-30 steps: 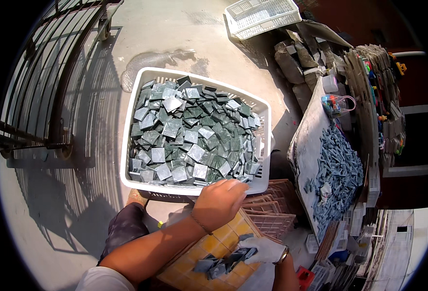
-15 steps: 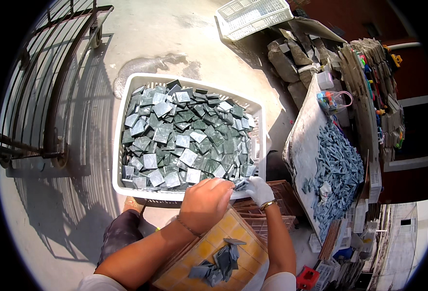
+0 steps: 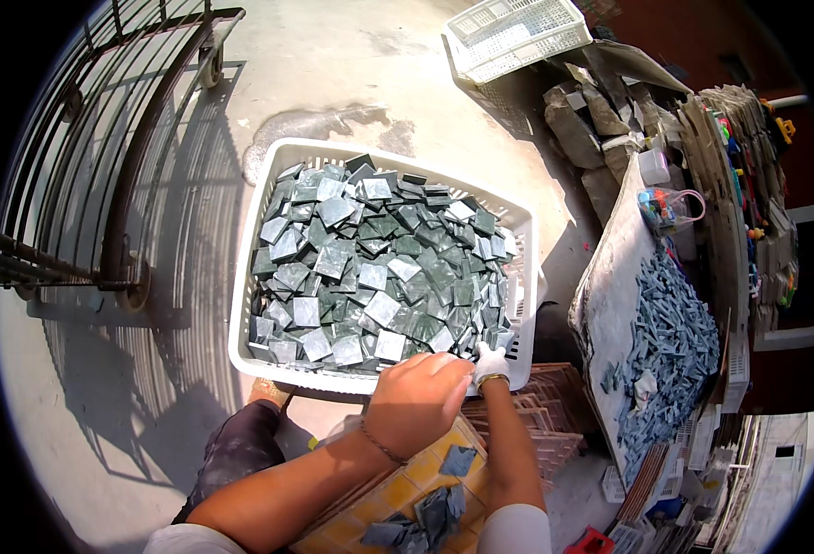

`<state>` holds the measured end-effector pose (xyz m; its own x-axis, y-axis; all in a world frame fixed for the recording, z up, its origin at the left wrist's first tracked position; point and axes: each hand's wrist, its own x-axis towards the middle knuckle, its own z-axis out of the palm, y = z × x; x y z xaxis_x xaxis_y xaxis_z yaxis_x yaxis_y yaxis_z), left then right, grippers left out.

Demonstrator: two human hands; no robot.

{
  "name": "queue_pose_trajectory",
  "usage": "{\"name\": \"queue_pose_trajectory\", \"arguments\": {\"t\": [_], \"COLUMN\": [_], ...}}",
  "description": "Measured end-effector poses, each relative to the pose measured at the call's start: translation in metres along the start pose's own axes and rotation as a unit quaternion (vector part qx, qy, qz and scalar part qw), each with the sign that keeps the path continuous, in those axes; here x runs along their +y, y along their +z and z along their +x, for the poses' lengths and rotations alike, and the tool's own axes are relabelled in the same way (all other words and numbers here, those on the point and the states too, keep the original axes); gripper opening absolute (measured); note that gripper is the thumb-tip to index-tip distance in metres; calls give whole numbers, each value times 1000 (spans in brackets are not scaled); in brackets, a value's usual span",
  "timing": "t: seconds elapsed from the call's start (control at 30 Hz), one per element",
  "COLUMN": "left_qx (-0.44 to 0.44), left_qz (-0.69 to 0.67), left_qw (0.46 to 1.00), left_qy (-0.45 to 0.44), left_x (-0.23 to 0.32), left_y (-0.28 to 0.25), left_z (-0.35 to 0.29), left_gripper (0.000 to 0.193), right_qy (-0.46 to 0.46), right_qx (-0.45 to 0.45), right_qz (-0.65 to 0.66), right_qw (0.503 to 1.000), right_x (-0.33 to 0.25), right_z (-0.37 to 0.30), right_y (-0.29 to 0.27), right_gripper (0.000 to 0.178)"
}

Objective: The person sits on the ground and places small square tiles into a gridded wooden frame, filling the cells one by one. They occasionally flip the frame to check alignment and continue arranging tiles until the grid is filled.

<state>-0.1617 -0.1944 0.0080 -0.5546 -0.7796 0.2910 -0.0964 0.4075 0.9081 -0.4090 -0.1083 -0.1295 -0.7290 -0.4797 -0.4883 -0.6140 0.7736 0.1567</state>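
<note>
A white plastic crate (image 3: 384, 155) is heaped with small square dark green-grey stone tiles (image 3: 370, 274). Over its near rim, towards the right, my bare left hand (image 3: 422, 395) is closed, the back of the hand towards me. Whatever its fingers hold is hidden. My right hand (image 3: 493, 366), in a white glove, is at the crate's near right corner, its fingers curled down against the tiles there. What lies in its grip does not show. Below my hands, more tiles (image 3: 425, 523) lie in a loose pile on a yellow gridded surface (image 3: 405, 487), with one tile (image 3: 458, 460) apart from them.
A metal-barred cart (image 3: 116, 185) on wheels stands at left. To the right, a slanted board (image 3: 601, 305) bears a heap of thin grey stone strips (image 3: 670, 342). Behind it are stone slabs (image 3: 573, 129) and another white crate (image 3: 518, 37). Reddish-brown ridged trays (image 3: 541, 415) sit beside my right forearm.
The view has shifted, so the scene sits further right. My gloved right hand has moved away from my left hand's fingertips and down onto the tiles at the corner. One tile below now lies flat, apart.
</note>
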Motion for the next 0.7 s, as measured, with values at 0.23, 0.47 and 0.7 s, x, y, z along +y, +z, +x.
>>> {"name": "queue_pose_trajectory", "arguments": {"t": [0.23, 0.47, 0.7], "left_qx": [-17, -48, -41], "left_qz": [8, 18, 28], "left_qw": [1000, 999, 999], "left_qy": [-4, -7, -12], "left_x": [0, 0, 2], "left_y": [0, -2, -1], "left_z": [-1, -1, -2], "left_gripper": [11, 11, 11], "right_qy": [-137, -246, -200], "right_qx": [19, -120, -60], "right_qz": [54, -57, -56], "right_qw": [989, 960, 976], "right_x": [46, 68, 45], "right_z": [17, 47, 30], "right_y": [12, 2, 14], "right_gripper": [47, 46, 33]}}
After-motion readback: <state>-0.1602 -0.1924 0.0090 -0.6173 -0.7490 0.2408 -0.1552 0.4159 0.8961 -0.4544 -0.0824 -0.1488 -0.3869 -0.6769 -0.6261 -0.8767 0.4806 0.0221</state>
